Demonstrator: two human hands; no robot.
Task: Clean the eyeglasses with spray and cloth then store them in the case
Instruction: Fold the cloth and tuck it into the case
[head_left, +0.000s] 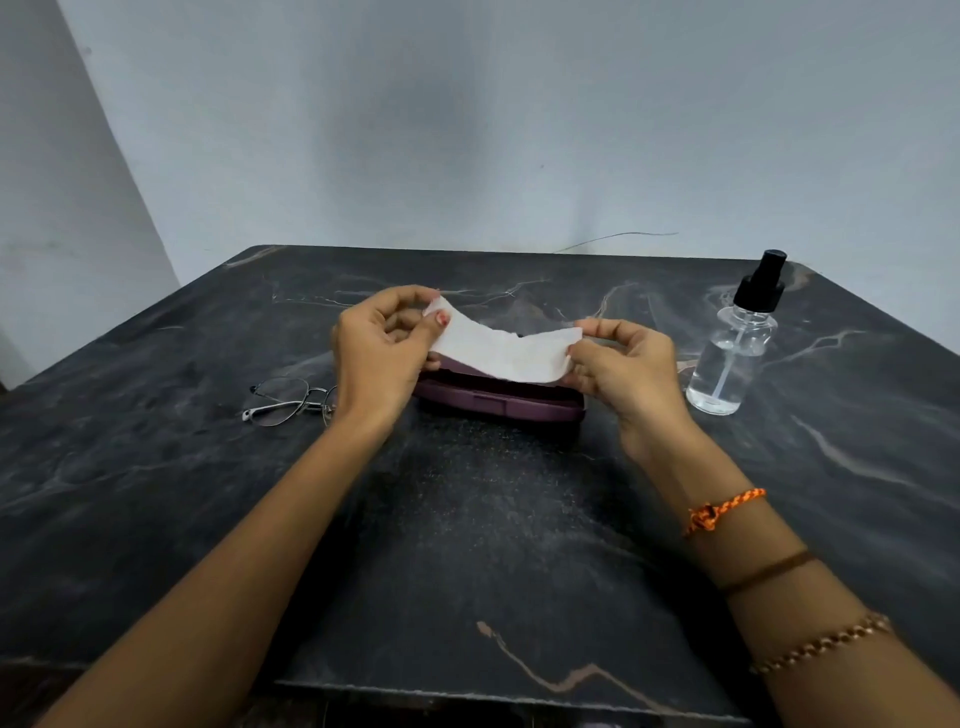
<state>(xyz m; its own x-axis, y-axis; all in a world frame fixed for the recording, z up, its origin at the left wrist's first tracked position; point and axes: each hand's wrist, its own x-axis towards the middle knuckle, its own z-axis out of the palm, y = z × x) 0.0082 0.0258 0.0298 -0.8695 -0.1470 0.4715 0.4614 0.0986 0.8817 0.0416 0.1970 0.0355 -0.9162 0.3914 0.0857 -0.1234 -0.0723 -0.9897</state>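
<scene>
1. Two hands hold a white cleaning cloth (501, 347) stretched between them above the middle of a dark marble-patterned table (493, 545).
2. The left hand (382, 353) pinches the cloth's left end between thumb and fingertips, at the higher corner.
3. The right hand (623, 364) pinches the cloth's right end the same way, slightly lower, so the cloth sags in the middle.
4. A purple eyeglasses case (501, 401) lies flat on the table directly under the cloth, between the two hands; its lid appears shut, though the cloth hides most of the top.
5. The thin metal-framed eyeglasses (288, 401) rest on the table to the left of the case, just beside the left wrist, untouched by either hand.
6. A clear spray bottle (735, 353) with a black pump top stands upright to the right of the case, near the right hand but apart from it, with clear liquid inside.
7. The right forearm carries an orange thread band (722, 512), a brown band and a beaded bracelet (823, 644).
</scene>
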